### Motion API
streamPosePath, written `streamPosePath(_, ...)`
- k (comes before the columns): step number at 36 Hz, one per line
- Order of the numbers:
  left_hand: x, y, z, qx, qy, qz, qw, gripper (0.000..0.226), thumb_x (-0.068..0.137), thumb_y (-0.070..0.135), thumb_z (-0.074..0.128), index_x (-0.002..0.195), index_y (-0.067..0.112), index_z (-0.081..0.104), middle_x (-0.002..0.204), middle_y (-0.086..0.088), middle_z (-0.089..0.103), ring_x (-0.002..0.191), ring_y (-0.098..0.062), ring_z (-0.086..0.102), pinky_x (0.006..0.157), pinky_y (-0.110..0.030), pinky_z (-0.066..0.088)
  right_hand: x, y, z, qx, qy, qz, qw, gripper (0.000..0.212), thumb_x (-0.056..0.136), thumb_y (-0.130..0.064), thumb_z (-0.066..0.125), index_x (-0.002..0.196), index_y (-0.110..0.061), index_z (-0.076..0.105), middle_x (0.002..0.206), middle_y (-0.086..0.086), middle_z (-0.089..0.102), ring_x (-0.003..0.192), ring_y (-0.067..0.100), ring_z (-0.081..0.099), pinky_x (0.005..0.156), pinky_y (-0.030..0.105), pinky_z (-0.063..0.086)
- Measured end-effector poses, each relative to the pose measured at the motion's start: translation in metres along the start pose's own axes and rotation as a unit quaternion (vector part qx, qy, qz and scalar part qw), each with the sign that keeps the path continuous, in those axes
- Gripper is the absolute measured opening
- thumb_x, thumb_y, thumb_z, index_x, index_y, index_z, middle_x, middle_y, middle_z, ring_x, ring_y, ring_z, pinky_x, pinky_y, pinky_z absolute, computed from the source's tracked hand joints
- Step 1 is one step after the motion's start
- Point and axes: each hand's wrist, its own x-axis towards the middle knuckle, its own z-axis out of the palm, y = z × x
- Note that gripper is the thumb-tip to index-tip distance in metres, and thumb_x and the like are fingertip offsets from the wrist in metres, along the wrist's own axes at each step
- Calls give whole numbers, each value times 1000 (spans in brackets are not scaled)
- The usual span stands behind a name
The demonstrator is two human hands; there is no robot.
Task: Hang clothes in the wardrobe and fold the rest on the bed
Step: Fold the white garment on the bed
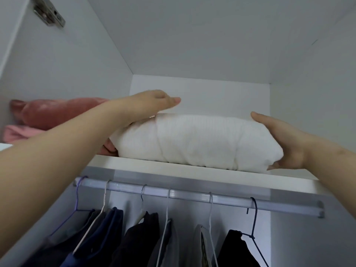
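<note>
White ribbed bundle (194, 141) lay on the wardrobe shelf (173, 167), at its near edge, above the rail (188, 195). Hazard: an uneven push could have unrolled it or tipped it off the lip. The left hand (152, 102) lay flat on its top left; the right hand (285, 143) pressed its right end. Both sets of fingers (260, 118) were straight, gripping nothing.

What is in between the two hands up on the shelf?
A folded white bundle, between the left hand and right hand, seen in the head view.
</note>
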Motion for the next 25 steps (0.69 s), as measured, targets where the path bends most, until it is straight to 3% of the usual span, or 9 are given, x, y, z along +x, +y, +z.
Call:
streamPosePath(2, -24, 5, 1, -1, -102, 53, 993, 52, 72, 67, 61, 114, 40, 48, 124, 20, 49, 118, -4, 46, 92, -16, 36, -6, 3, -9, 1, -17, -1, 1000, 47, 87, -59, 43, 104, -20, 62, 77, 3, 69, 56, 22, 67, 48, 32, 54)
streamPosePath(4, -35, 4, 7, 66, -155, 86, 982, 64, 67, 57, 73, 120, 43, 40, 121, 27, 47, 112, 7, 45, 89, -10, 35, -16, 3, -8, 10, -29, -4, 1000, 45, 87, -56, 44, 111, -21, 58, 80, 1, 70, 59, 21, 68, 50, 35, 55)
streamPosePath(7, -40, 4, 12, 143, -100, 114, 978, 68, 71, 30, 78, 127, 37, 41, 118, 24, 51, 107, 0, 49, 86, -12, 37, -21, -2, -1, 5, -34, -1, 999, 32, 89, -47, 48, 99, -20, 63, 79, 1, 69, 56, 19, 66, 47, 32, 55)
streamPosePath(10, -40, 8, 7, 173, -34, 112, 978, 63, 73, 22, 76, 126, 36, 47, 115, 20, 55, 110, -9, 50, 93, -26, 38, -22, -12, 7, 37, -16, 1, 999, 34, 83, -36, 62, 114, -22, 60, 105, 7, 56, 65, 23, 62, 48, 33, 54)
streamPosePath(13, -44, 14, -3, 168, 3, 122, 978, 56, 75, 17, 74, 124, 34, 52, 111, 20, 56, 108, -8, 50, 87, -22, 34, -23, -19, 10, 40, -13, 0, 999, 27, 82, -31, 64, 107, -22, 63, 107, 9, 55, 62, 23, 65, 50, 32, 54)
streamPosePath(17, -58, 14, -2, 204, -22, 104, 973, 46, 80, 19, 70, 121, 32, 54, 105, 17, 57, 102, -9, 50, 81, -20, 32, -35, -11, 16, -19, -18, -3, 1000, 14, 84, -35, 61, 91, -23, 64, 94, 5, 56, 56, 18, 62, 48, 27, 53)
streamPosePath(21, -73, 17, 2, 193, -49, 62, 978, 35, 86, 24, 64, 116, 34, 51, 94, 23, 53, 99, -11, 50, 81, -22, 33, -47, -6, 23, -97, 30, -53, 993, 23, 89, -47, 55, 86, -25, 63, 80, 0, 58, 51, 16, 59, 49, 23, 53)
streamPosePath(23, -81, 22, 3, 172, -57, 51, 982, 37, 87, 31, 62, 121, 33, 49, 103, 18, 55, 105, -12, 50, 85, -22, 34, -52, -9, 26, -116, 56, -82, 988, 26, 92, -46, 50, 91, -22, 61, 82, 2, 60, 59, 21, 61, 54, 27, 54)
streamPosePath(25, -87, 28, 6, 157, -43, 57, 985, 45, 87, 36, 61, 129, 29, 46, 117, 13, 54, 114, -14, 49, 90, -22, 33, -56, -14, 27, -133, 97, -108, 980, 31, 93, -45, 47, 103, -18, 57, 97, 3, 57, 78, 27, 61, 69, 35, 56)
